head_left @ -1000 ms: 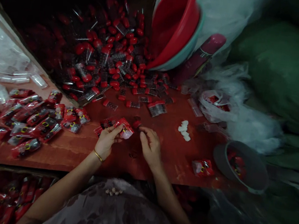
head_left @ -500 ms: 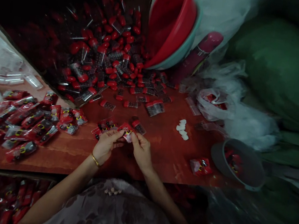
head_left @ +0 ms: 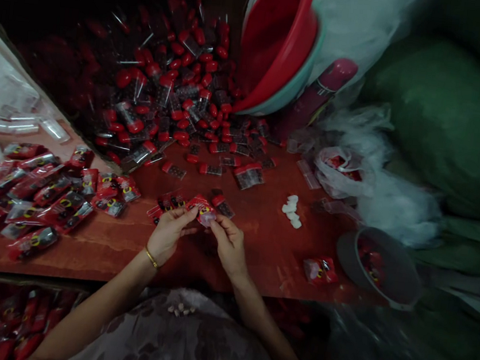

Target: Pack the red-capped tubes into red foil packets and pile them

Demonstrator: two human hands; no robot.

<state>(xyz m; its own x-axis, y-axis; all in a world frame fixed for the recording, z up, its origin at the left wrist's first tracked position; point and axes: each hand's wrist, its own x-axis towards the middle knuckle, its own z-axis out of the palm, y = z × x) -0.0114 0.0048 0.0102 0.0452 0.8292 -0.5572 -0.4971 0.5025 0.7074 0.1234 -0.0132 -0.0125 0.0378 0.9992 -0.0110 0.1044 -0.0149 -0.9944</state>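
Note:
Between my two hands is a small red plastic packet (head_left: 202, 209) with a clear lower part. My left hand (head_left: 170, 231) pinches its left side between thumb and fingers; a gold bangle (head_left: 152, 257) circles that wrist. The packet's lower right edge is in the fingertips of my right hand (head_left: 229, 247). Flat red printed packets (head_left: 170, 200) lie just beyond my left hand. A small clear pouch of dark pieces with a red end (head_left: 222, 206) lies right behind the held packet. What the held packet contains is too small to make out.
A large box (head_left: 66, 125) spills red-capped clear containers (head_left: 185, 90) onto the red table. Filled red packets (head_left: 52, 193) are heaped at left. To the right are white discs (head_left: 292, 211), a single packet (head_left: 320, 269), a grey bowl (head_left: 346, 258), a red basin (head_left: 298, 30) and a purple flask (head_left: 319, 93).
The held packet has turned slightly, and more of its red face shows. My right fingers have shifted a little along its lower edge. My left hand stays almost in place.

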